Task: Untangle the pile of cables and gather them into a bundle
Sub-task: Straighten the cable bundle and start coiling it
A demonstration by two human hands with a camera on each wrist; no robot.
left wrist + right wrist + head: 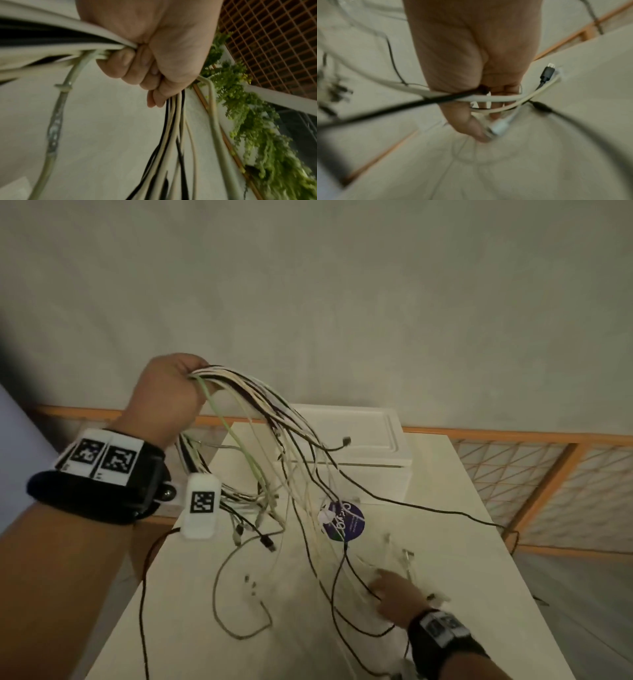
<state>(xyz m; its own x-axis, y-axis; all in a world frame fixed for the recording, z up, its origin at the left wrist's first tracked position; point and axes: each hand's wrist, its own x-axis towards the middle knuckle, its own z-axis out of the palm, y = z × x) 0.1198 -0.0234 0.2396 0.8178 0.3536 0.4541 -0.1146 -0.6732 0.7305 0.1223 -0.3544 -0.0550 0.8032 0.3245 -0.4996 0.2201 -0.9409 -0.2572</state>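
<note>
My left hand (171, 395) is raised above the table's far left corner, its fingers (130, 67) curled round a thick bundle of white, black and green cables (260, 402). From that fist (171, 54) the strands (173, 128) hang down and fan out over the white table (191, 628). Low on the table's near right, my right hand (394, 590) lies among loose cable ends. In the blurred right wrist view, white and black cables (496, 98) cross between its thumb and fingers (494, 108). A white connector (500, 127) sits against the thumb tip.
A white box (359, 436) stands at the table's far end, with a round dark sticker (342, 520) in front of it. One black cable (445, 510) trails off the right edge. An orange lattice fence (531, 474) runs behind. A grey cable loop (219, 594) lies mid-table.
</note>
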